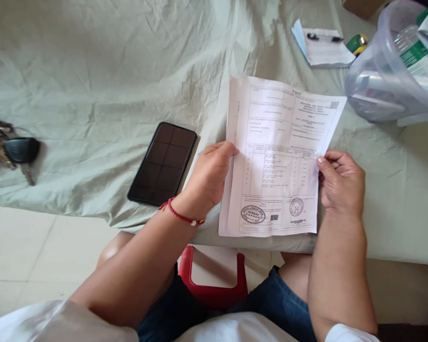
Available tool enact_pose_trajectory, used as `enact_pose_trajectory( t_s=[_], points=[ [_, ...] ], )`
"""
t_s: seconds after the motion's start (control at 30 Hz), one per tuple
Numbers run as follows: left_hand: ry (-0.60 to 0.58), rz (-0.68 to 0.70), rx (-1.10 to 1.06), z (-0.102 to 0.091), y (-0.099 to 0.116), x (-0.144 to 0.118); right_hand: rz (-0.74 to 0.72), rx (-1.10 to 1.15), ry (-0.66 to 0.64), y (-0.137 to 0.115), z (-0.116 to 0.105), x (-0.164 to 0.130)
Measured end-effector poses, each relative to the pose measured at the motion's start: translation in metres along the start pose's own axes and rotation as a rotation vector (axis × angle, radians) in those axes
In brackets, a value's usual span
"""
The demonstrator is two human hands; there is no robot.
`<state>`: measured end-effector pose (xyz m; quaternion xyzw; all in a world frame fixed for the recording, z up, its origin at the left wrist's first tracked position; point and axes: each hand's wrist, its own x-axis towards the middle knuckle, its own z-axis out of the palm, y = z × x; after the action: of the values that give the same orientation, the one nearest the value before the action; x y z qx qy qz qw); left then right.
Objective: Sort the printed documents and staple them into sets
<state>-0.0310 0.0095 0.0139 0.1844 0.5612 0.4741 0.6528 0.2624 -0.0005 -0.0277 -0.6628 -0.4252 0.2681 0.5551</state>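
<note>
Between my hands I hold several printed paper sheets (278, 156), with a form table, small text and two round ink stamps near the bottom of the top sheet. My left hand (214, 173), with a red bracelet at the wrist, is closed on their left edge. The thumb and fingers of my right hand (342, 180) pinch their right edge. The sheets are raised and slightly tilted over the table's front edge. Left of my left hand lies a phone (163, 163) with a dark screen in a black case.
A bunch of keys (12, 147) lies on the cloth-covered table (103, 71) at the left. At the upper right are a notepad (324, 50) with a pen, a tape measure (357, 44) and a clear plastic bin (371, 80) with a bottle. A red stool (214, 294) is below.
</note>
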Motion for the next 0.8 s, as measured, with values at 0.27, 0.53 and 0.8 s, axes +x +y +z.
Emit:
enact_pose_trajectory(
  t_s=[0.27,0.53,0.8],
  points=[
    [-0.057,0.002,-0.012,-0.003,0.000,0.000,0.010,-0.006,0.097,-0.008,-0.007,0.007],
    [-0.063,-0.016,-0.026,-0.004,0.000,-0.001,0.018,0.125,0.130,-0.013,-0.007,0.008],
    [-0.114,-0.001,0.001,-0.008,0.000,-0.001,0.168,0.278,0.142,-0.015,-0.008,0.007]
  ],
)
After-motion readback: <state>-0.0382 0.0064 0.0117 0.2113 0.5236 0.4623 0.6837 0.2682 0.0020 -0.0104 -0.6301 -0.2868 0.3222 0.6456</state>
